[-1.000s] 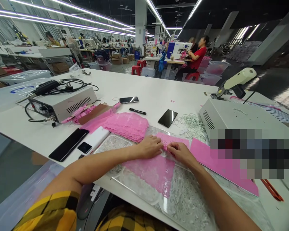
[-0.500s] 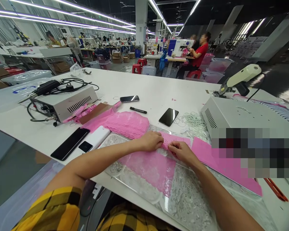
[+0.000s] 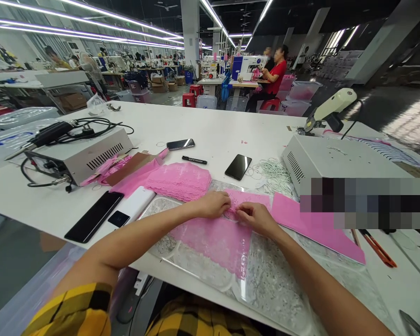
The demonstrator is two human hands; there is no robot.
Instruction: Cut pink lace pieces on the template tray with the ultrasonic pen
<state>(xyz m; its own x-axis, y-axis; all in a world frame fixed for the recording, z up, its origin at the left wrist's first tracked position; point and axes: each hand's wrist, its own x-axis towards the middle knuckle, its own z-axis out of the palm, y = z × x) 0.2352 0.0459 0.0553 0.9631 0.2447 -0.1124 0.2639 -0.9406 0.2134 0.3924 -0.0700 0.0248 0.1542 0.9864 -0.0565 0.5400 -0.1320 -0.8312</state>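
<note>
The big white table [image 3: 210,130] holds everything, so all the work stays within easy reach. On its near edge lies a clear plastic sheet [image 3: 266,284], the flat place for the lace work. To the right of the sheet sits a white machine box [image 3: 336,163], and a second box with black cables [image 3: 77,154] sits to the left. A pile of folded pink lace [image 3: 180,179] waits just left of the sheet's far corner, close by so it is easy to grab.

A flat pink lace piece [image 3: 217,242] is spread on the sheet, smooth and open so its edge can be worked. At its far edge, the left hand [image 3: 213,204] and the right hand [image 3: 255,218] meet. Both have their fingers curled down onto the lace; they seem to pinch a small fold of it between them, though the fingertips are too small to see well.

A black phone [image 3: 237,166] and a black marker [image 3: 194,160] lie beyond the sheet, out of the way.
</note>
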